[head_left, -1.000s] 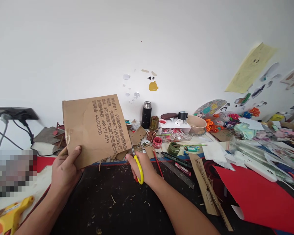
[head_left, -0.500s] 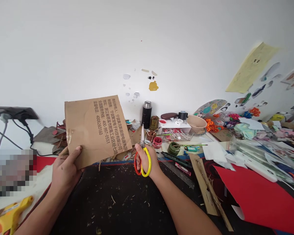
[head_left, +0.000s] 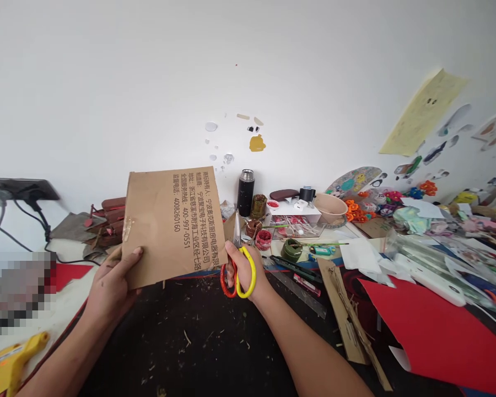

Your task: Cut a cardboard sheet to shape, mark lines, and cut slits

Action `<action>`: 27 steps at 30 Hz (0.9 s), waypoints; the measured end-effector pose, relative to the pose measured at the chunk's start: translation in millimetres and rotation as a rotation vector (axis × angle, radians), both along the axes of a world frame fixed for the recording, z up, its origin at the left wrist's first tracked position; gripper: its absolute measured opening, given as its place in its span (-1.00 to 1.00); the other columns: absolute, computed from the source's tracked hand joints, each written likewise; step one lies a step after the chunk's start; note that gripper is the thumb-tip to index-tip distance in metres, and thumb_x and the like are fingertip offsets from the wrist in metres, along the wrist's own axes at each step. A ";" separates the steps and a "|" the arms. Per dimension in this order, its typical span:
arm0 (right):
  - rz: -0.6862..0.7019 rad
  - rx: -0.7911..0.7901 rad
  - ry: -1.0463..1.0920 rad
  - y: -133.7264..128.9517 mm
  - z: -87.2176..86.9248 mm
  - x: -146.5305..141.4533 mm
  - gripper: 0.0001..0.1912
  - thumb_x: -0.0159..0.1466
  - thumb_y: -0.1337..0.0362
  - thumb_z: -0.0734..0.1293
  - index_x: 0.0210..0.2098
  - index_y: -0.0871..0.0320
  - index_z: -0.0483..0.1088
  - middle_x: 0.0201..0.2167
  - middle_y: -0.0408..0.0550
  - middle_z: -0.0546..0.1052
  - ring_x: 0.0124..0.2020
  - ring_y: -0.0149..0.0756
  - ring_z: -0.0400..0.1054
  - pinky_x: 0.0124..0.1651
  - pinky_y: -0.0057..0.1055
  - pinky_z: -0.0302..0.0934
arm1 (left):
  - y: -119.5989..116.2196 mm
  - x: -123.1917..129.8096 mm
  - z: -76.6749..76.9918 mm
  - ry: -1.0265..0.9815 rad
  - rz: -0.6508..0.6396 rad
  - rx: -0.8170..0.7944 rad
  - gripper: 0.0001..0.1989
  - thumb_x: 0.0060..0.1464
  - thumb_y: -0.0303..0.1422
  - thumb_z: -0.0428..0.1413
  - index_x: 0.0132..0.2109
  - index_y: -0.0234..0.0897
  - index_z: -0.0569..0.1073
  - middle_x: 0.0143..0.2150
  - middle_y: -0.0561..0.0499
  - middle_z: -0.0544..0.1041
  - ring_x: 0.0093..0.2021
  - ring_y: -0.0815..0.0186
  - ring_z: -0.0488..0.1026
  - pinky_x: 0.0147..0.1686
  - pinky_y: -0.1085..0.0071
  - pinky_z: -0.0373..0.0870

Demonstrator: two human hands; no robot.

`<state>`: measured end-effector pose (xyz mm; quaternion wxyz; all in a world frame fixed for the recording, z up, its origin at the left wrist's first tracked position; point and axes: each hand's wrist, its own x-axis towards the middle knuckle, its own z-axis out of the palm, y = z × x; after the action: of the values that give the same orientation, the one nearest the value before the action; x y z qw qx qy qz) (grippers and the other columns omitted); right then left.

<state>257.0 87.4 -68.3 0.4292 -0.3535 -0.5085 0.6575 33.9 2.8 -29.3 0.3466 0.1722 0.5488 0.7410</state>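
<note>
Your left hand (head_left: pixel 116 275) has its fingers clamped on the cardboard sheet (head_left: pixel 169 218) at 11 o'clock, by its 7-o'clock corner only, right hand (head_left: pixel 248 269) fingers wrapped round the scissors (head_left: pixel 254 271) at 12, so blade pressure on the 3-o'clock edge could pivot it loose.

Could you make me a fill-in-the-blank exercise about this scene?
1. The left hand holds a stiff brown printed sheet made of ____.
2. The right hand holds metal-bladed scissors with one red handle loop and one ____ loop.
3. The large flat sheet at lower right is coloured ____.

Missing words: cardboard; yellow; red.
</note>
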 end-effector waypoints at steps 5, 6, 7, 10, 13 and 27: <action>0.096 -0.080 0.082 0.3 -5.5 -3.0 -0.27 0.18 -0.46 0.45 -0.52 0.08 0.27 -0.78 -0.31 0.25 -0.82 -0.46 0.13 -0.74 -0.52 0.04 | 1.1 -1.6 -2.2 0.004 -0.048 0.007 -0.40 -0.56 -0.25 0.55 -0.24 -0.26 0.58 -0.56 0.14 0.53 -0.75 0.40 0.29 -0.85 0.53 0.10; 0.094 -0.082 0.077 1.7 -7.3 -3.3 -0.26 0.17 -0.46 0.46 -0.54 0.07 0.26 -0.79 -0.31 0.24 -0.83 -0.45 0.13 -0.74 -0.52 0.03 | 0.9 -2.1 -3.3 0.013 -0.056 0.003 -0.38 -0.55 -0.21 0.55 -0.22 -0.25 0.58 -0.55 0.14 0.53 -0.75 0.38 0.29 -0.85 0.51 0.11; 0.081 -0.085 0.067 3.3 -9.2 -3.4 -0.26 0.15 -0.46 0.47 -0.55 0.07 0.24 -0.80 -0.30 0.23 -0.82 -0.45 0.14 -0.74 -0.52 0.02 | 0.9 -2.9 -4.9 0.024 -0.064 0.001 -0.36 -0.54 -0.18 0.56 -0.21 -0.24 0.58 -0.55 0.13 0.53 -0.76 0.37 0.28 -0.86 0.49 0.11; 0.043 -0.089 0.059 7.6 -13.6 -3.3 -0.24 0.13 -0.47 0.48 -0.57 0.07 0.22 -0.80 -0.31 0.22 -0.82 -0.45 0.13 -0.72 -0.52 0.04 | 2.0 -6.3 -13.3 0.032 -0.096 0.026 -0.33 -0.49 -0.15 0.57 -0.15 -0.20 0.58 -0.47 0.10 0.59 -0.74 0.33 0.33 -0.85 0.46 0.14; 0.062 -0.110 0.036 9.1 -15.3 -2.9 -0.20 0.12 -0.52 0.45 -0.59 0.08 0.21 -0.80 -0.31 0.21 -0.82 -0.48 0.12 -0.72 -0.53 0.03 | 4.6 -8.6 -23.0 0.017 -0.096 0.043 -0.34 -0.42 -0.15 0.57 -0.09 -0.17 0.58 -0.41 0.07 0.62 -0.70 0.33 0.37 -0.83 0.48 0.16; -0.091 -0.121 0.051 18.7 -14.5 2.6 -0.13 -0.05 -0.58 0.48 -0.69 0.08 0.17 -0.79 -0.29 0.13 -0.81 -0.54 0.02 -0.72 -0.53 -0.12 | 6.2 3.3 -32.7 -0.053 -0.281 0.144 -0.11 -0.25 -0.04 0.60 0.25 -0.15 0.59 -0.03 -0.21 0.78 -0.12 -0.13 0.76 -0.24 0.14 0.70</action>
<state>259.6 106.1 -82.8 0.4493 -0.3848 -0.4399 0.6757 37.3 9.0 -62.0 0.4478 0.2520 0.4555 0.7270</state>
